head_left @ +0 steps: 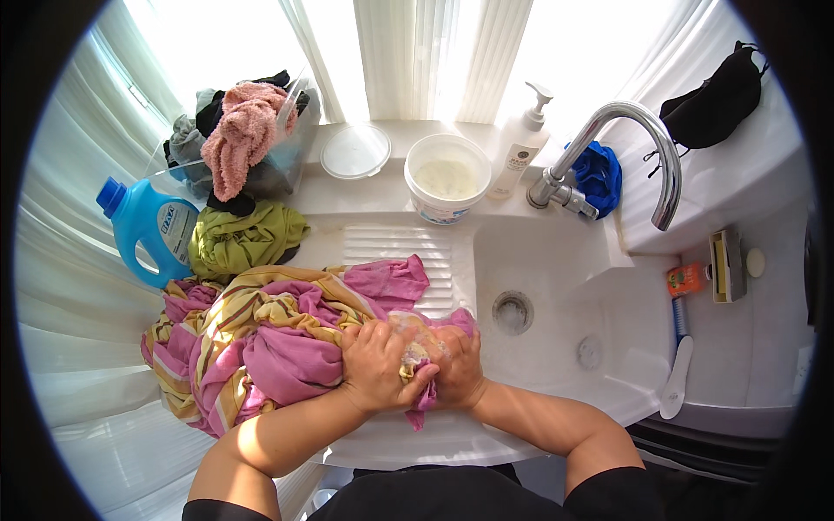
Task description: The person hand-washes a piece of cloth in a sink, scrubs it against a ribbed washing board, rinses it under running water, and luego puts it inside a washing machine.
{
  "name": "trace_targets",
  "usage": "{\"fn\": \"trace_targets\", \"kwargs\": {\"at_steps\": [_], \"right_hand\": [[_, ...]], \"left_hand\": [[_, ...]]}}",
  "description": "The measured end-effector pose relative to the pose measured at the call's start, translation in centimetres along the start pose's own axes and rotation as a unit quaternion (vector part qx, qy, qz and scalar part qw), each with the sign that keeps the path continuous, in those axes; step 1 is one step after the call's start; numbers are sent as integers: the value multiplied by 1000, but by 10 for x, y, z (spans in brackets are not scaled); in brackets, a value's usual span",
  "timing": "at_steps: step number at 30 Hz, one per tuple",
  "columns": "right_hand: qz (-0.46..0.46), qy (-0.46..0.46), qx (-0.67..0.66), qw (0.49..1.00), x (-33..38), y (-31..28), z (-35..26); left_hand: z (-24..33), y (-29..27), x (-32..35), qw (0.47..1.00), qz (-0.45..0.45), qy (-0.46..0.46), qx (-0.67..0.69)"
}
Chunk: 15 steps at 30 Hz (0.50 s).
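A large pink and yellow striped cloth [291, 356] lies bunched over the left side of the white sink [556, 286], covering part of its ribbed washboard [443, 286]. Suds show on the piece of cloth between my hands. My left hand [380, 365] is closed on a fold of it, fingers curled over the top. Close beside it, my right hand [453, 365] grips the same wet section, with a pink end hanging below. Both hands are at the front edge of the washboard, left of the drain [512, 313].
Behind the cloth are a green garment [243, 239], a blue detergent bottle [156, 227] and a clear bin [302, 130] of clothes. Along the back ledge stand a round lid [356, 151], a white tub [447, 178], a pump bottle [519, 152] and a chrome faucet [647, 122]. A white-handled brush [677, 378] lies right.
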State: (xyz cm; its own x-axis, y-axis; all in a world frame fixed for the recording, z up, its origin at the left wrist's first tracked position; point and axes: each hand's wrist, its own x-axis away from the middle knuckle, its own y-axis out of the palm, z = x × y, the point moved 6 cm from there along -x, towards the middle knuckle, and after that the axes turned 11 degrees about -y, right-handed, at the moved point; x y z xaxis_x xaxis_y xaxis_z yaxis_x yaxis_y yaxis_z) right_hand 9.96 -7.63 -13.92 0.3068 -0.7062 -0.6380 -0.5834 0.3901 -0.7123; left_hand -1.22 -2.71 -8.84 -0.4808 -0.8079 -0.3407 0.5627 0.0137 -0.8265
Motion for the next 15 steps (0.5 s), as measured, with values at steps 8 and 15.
{"fn": "trace_targets", "kwargs": {"at_steps": [8,15], "right_hand": [[20,-25,-21,999,-15,1,18],[-28,-10,-84,996,-27,4,34]], "left_hand": [[-13,10,-28,997,-13,-27,65],[-25,19,-46,988,-43,-91,116]]}}
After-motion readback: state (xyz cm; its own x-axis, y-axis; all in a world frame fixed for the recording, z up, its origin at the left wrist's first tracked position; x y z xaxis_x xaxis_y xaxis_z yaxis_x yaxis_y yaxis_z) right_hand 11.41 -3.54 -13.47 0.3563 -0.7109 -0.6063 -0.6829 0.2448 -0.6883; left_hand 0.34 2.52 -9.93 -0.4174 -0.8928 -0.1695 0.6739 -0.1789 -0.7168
